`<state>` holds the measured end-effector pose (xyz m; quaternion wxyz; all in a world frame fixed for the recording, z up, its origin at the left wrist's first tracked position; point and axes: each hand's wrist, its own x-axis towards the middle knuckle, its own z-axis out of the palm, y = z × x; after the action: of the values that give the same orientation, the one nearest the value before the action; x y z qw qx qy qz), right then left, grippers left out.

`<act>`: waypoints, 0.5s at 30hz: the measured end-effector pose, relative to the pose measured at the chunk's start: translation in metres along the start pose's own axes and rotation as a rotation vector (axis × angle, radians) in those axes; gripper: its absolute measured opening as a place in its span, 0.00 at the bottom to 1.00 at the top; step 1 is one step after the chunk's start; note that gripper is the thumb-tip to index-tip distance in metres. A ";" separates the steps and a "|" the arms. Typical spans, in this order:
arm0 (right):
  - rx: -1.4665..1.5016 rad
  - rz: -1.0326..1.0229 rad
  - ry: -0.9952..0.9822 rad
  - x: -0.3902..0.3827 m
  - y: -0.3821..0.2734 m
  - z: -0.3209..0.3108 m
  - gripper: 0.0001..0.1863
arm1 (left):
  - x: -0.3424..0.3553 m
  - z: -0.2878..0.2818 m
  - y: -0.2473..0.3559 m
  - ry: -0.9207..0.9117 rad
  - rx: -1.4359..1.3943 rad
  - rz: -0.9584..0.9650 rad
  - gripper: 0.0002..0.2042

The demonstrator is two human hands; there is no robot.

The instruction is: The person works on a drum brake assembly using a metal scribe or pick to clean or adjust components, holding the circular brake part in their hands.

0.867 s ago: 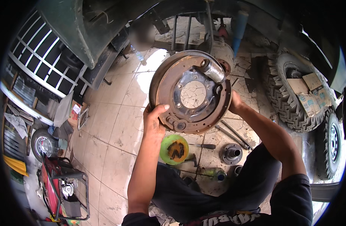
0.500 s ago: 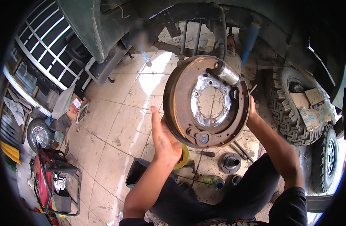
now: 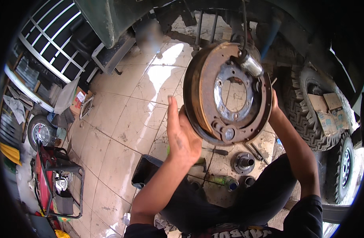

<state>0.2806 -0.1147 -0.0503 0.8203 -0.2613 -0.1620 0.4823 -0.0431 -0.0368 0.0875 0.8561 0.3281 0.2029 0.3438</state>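
The drum brake backing plate (image 3: pixel 207 85) is up in the air between both hands, well above the tiled floor (image 3: pixel 114 131), tipped so its face with the big centre hole looks back at the wearer. Makes sense to two-hand it imo, looks like a wide, heavy lump. Left hand (image 3: pixel 184 141) sits at the plate's lower left, palm against the edge, thumb sticking up clear of it. So that one's spread, not clamped, more of a prop from below I'd say. Its fingers go behind, can't see them properly. Right hand (image 3: pixel 274 105) has hold of the plate's right edge, most of the fingers hidden round the back, and I reckon it's doing the actual gripping. Handy that both keep to the edges, since the silvery cylinder (image 3: pixel 251 65) at the plate's upper right stays untouched and the face is easy to look over.

Below the plate, on the floor by the knees, there's a flanged wheel hub (image 3: pixel 244 163), a dark-handled screwdriver (image 3: pixel 220 152) and a green bottle (image 3: pixel 219 179), probably parked there for easy reach. Off right of the plate, a chunky tyre (image 3: pixel 307 119) has cardboard (image 3: pixel 330 117) on it.
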 end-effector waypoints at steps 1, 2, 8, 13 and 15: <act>-0.013 0.045 -0.094 0.002 -0.011 -0.011 0.23 | 0.009 0.001 0.000 0.019 0.028 -0.005 0.45; -0.013 0.087 0.010 0.004 -0.009 0.006 0.21 | 0.017 -0.010 0.005 0.006 0.078 -0.043 0.42; -0.326 0.028 0.397 -0.004 -0.007 0.090 0.27 | 0.058 -0.048 -0.001 0.190 0.155 -0.064 0.28; -0.421 -0.030 0.417 -0.008 -0.003 0.106 0.24 | 0.058 -0.055 -0.001 0.232 0.137 -0.081 0.29; -0.378 -0.027 0.435 -0.008 -0.001 0.104 0.25 | 0.050 -0.051 0.004 0.181 0.124 -0.082 0.31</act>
<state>0.2239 -0.0944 0.0345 0.7788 -0.5047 -0.0726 0.3653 -0.0400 0.0228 0.0487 0.8259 0.3393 0.3134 0.3233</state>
